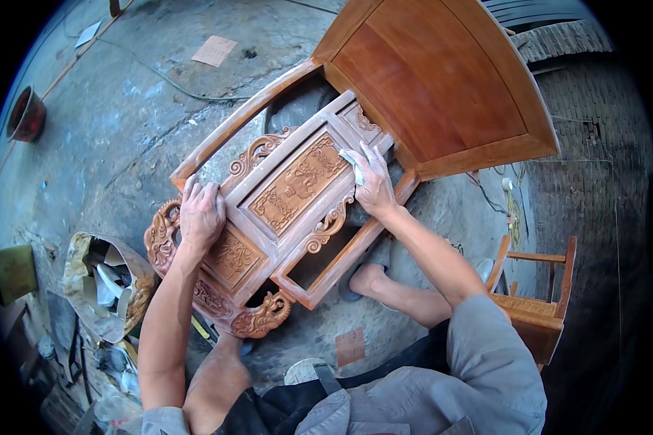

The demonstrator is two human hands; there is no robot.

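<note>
Workpiece: a wooden chair (432, 94), tipped over above the concrete floor (145, 65), directly in front of the worker. Broad reddish-brown seat panel (442, 90) stands at the far right end; the chair's back slopes toward the worker, between two side rails.

Backrest frame (268, 243): pale, powdery film over much of the flat wood. Crest (228, 319) at the near left end, carved and rounded. Low wooden stool (533, 312) apart, to the right; open sack (112, 283) of scraps to the left of the crest.

Carved panel (297, 190), set within the frame: brown, cleaner than the surrounding border.

Left hand (202, 214): on the near left part of the chair, fingers together and bent over the wood. Cannot tell whether they close underneath; probably steadying.

Right hand (374, 180): over the far right border of the frame, fingers narrow, pinching a small pale pad (358, 175) against the wood.

Step in hand, judged from pad and film: rubbing down the flat border beside the carving. A further stroke would call for flat, even pressure along the grain, pad clear of the relief edges, left hand bracing.
</note>
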